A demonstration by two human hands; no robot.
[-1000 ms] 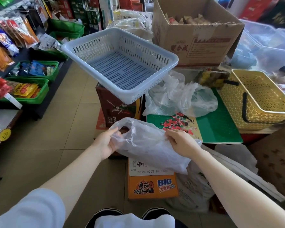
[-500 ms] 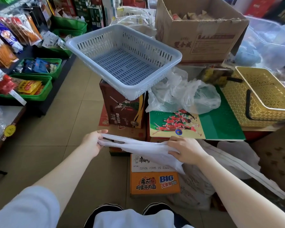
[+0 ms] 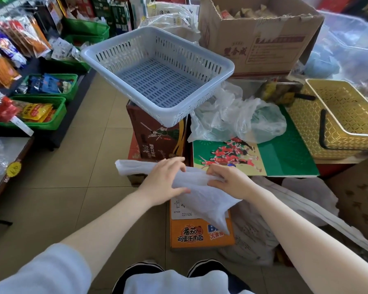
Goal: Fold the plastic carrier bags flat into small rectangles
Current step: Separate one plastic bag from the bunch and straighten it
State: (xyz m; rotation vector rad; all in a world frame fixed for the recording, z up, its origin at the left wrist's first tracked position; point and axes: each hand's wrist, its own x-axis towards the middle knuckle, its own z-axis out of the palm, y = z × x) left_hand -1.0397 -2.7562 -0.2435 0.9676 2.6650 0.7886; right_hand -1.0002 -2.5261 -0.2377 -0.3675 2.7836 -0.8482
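Carrier bag (image 3: 202,194) stretches between left hand (image 3: 165,181) and right hand (image 3: 229,181), both gripping it.

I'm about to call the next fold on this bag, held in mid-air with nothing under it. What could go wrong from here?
1. The bag hangs between the left hand and right hand; its loose tail droops over the orange box, so creases may come out crooked.
2. The end past the left hand sticks out free and could spring open.
3. The grey basket overhangs its carton; a knock might tip it.
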